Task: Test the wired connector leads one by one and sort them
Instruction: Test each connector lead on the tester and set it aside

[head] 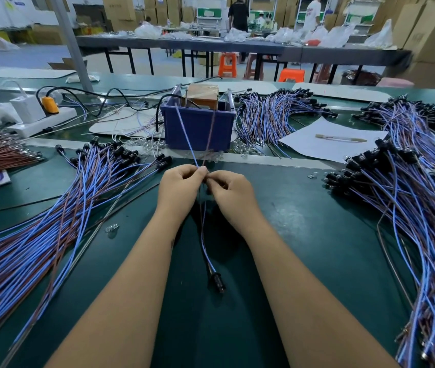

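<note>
Right now your fingertips hide the lead point(205, 235) ends; left hand point(177, 185) & right hand point(231, 189) both pinch its wires, black connector point(217, 281) resting on the mat. Blue bin point(197, 130) holds a taped box point(202, 95), contents otherwise unclear.

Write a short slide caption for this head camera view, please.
Both hands, left and right, pinch one blue-and-brown wired lead before the blue plastic bin.

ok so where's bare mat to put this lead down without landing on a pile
Bare green mat lies between the right hand and the right pile, and near the left forearm beside the left pile. The strip before the blue bin is crowded with small bulbs.
</note>
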